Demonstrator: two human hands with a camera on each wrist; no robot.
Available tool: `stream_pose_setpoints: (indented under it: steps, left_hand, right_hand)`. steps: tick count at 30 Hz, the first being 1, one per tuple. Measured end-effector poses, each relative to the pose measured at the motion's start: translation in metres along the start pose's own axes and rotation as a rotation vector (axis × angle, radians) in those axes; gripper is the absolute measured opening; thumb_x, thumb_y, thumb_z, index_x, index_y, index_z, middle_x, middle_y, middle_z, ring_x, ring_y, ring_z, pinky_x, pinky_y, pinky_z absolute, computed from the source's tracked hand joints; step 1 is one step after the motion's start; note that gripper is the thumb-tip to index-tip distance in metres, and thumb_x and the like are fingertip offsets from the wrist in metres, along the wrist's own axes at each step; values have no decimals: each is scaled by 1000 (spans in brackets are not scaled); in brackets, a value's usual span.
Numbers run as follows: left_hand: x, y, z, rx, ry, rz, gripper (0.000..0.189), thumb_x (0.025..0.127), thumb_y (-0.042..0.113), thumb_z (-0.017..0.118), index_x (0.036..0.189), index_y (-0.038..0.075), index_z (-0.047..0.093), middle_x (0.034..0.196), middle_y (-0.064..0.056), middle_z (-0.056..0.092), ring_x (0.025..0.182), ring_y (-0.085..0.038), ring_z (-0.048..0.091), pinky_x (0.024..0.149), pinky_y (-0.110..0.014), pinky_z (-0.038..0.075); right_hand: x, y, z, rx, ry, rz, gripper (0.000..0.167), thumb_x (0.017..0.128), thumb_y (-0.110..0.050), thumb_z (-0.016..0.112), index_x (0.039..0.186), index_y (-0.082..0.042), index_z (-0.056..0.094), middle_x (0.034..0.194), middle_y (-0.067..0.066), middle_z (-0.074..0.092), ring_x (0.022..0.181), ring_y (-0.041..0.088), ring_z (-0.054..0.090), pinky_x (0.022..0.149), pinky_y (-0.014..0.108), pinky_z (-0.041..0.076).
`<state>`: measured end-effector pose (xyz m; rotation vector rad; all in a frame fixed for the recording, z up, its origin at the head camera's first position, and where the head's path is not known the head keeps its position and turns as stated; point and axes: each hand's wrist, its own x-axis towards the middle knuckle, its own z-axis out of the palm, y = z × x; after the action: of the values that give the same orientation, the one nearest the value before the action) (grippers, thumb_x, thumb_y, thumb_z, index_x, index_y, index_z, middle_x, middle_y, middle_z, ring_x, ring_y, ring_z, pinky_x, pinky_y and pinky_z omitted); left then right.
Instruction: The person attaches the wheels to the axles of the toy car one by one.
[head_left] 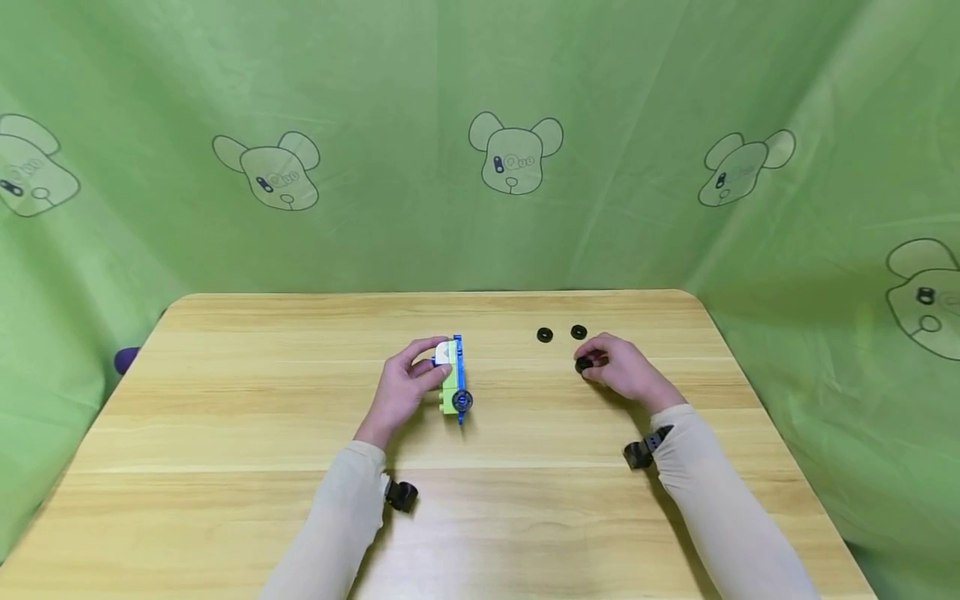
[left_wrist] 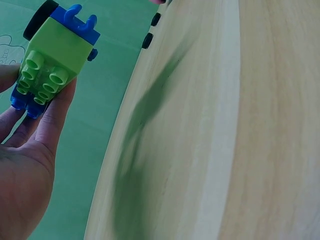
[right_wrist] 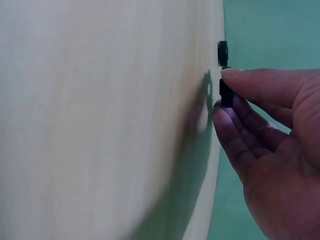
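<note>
A toy car of building blocks (left_wrist: 65, 47), lime green with a blue base, is gripped by my left hand (head_left: 405, 385) between thumb and fingers. It is turned on its side, and one black tire (head_left: 462, 401) sits on the blue base toward me. White and blue blocks show near the fingers. To the right, my right hand (head_left: 624, 367) pinches a small black tire (right_wrist: 227, 94) between thumb and fingertips, a little above the table. Just beyond that hand lie two loose black tires, one on the left (head_left: 544, 335) and one on the right (head_left: 579, 332).
The wooden table (head_left: 510, 517) spreads under both hands. A green curtain (head_left: 390, 233) with printed bear heads hangs behind and beside it. Something purple (head_left: 126, 359) shows past the table's left edge.
</note>
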<state>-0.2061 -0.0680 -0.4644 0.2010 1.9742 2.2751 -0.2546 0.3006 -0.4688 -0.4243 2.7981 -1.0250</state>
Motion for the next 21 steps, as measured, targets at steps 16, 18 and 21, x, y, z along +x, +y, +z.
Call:
stream_pose_setpoints:
  steps: [16, 18, 21]
  left_hand:
    - [0, -1, 0, 0, -15, -14, 45, 89, -1, 69, 133, 6, 59, 117, -24, 60, 98, -22, 65, 89, -49, 53]
    - [-2, 3, 1, 0, -17, -27, 46, 90, -1, 69, 134, 5, 58, 118, -24, 59, 98, -21, 64, 90, -49, 53]
    - [-7, 15, 3, 9, -26, -39, 47, 90, -3, 68, 135, 2, 56, 116, -23, 60, 100, -27, 64, 89, -46, 54]
  right_hand:
    - [-11, -45, -8, -53, 27, -116, 33, 84, 4, 70, 116, 4, 63, 109, 14, 59, 104, 35, 59, 96, 51, 48]
    - [-12, -52, -8, -49, 25, -124, 33, 85, 3, 70, 117, 3, 63, 110, 13, 59, 105, 35, 59, 96, 52, 47]
    - [-14, -60, -7, -40, 25, -140, 33, 85, 2, 70, 118, 2, 63, 110, 11, 59, 106, 33, 59, 98, 52, 46]
